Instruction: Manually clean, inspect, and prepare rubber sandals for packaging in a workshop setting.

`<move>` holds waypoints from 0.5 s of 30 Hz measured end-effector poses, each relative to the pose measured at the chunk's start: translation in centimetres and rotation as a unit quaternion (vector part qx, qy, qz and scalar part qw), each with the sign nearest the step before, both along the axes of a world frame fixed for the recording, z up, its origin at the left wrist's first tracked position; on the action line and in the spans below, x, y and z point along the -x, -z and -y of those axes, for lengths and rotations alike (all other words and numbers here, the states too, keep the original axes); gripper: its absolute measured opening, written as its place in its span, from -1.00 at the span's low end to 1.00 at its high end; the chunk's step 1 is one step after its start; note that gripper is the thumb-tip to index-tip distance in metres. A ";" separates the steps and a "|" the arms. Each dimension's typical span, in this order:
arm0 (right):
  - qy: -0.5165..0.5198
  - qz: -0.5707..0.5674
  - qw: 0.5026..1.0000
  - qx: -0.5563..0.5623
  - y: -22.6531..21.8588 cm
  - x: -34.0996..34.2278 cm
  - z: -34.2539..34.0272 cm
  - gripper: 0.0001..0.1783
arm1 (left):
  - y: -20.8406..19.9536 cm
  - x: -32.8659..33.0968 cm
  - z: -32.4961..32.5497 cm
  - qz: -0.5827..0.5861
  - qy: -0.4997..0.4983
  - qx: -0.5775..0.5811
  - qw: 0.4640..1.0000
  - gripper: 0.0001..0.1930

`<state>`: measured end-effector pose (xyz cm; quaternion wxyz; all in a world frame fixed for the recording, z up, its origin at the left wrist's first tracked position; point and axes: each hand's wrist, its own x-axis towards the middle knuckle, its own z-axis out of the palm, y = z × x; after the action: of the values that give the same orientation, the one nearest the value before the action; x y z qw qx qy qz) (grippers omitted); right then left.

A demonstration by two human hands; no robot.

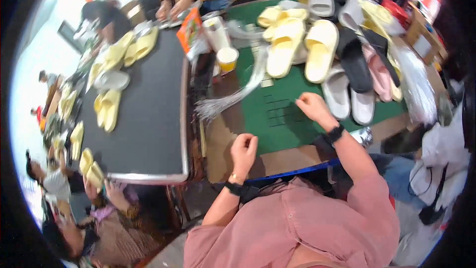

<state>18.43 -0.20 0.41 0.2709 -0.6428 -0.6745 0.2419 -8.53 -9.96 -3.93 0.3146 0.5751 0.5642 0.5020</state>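
Observation:
My left hand [244,154] is closed over the near left edge of the green-topped table [270,136]. Farther forward, above the green surface, my right hand [316,108] is also closed, thumb against fingers. Whatever either hand may pinch is too small or hidden to make out. Left of my right hand lies a bundle of thin see-through plastic strands [235,99]. Beyond it rests a pair of pale yellow slippers, one left [286,47] and one right [321,49]. White slippers [337,92], a black slipper [355,64] and a pink slipper [379,72] lie beside my right hand.
More slippers pile up at the back right, near a sheaf of see-through plastic [416,84]. On the left, a dark conveyor belt [148,119] with a metal edge carries yellow slippers [107,109]. A yellow-and-white cup [227,59] stands between. Co-workers sit along the belt.

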 end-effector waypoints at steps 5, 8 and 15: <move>0.009 0.045 0.997 -0.059 2.7 0.1 2.7 -0.76 | -0.7 -0.2 -0.4 0.017 0.027 0.018 0.999 -0.85; 0.017 0.043 0.996 -0.073 3.0 0.6 2.9 -0.75 | -1.2 0.4 -0.4 0.063 0.020 0.070 0.995 -0.84; 0.051 -0.001 0.993 -0.104 3.2 0.6 3.2 -0.75 | -5.5 0.0 -0.9 0.062 0.071 0.060 0.994 -0.71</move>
<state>17.81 -3.40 -2.80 0.3495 -0.6445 -0.6618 0.1569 -8.57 -9.01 1.56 0.4178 0.5617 0.5302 0.4784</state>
